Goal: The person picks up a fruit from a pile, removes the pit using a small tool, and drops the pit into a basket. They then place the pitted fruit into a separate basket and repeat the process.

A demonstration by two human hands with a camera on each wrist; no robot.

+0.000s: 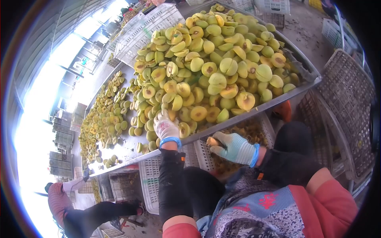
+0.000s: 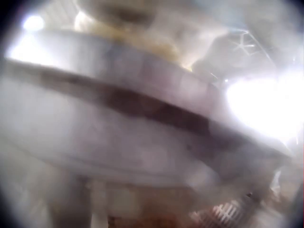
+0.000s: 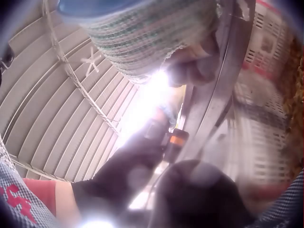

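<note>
Halved green-yellow stone fruit [image 1: 222, 67] lie in a big heap on a metal-edged table [image 1: 254, 112]. My left hand [image 1: 166, 126], in a white glove with a blue cuff, reaches over the near edge, its fingers among the fruit halves. In the left wrist view the scene is blurred and the fingers are hidden. My right hand [image 1: 236, 147], in a striped knit glove, is just below the table edge. Its curled fingers hold a small orange-brown piece [image 1: 212, 141], whose kind I cannot tell. Bare fingertips [image 3: 202, 69] show beyond the glove in the right wrist view.
Below the table edge, a white crate [image 1: 150, 186] stands near my knees, beside a crate with brownish scraps [image 1: 224, 166]. More crates [image 1: 347, 103] stack at right. More fruit halves [image 1: 105, 119] spread along the table's left part. Another person [image 1: 63, 202] bends at lower left.
</note>
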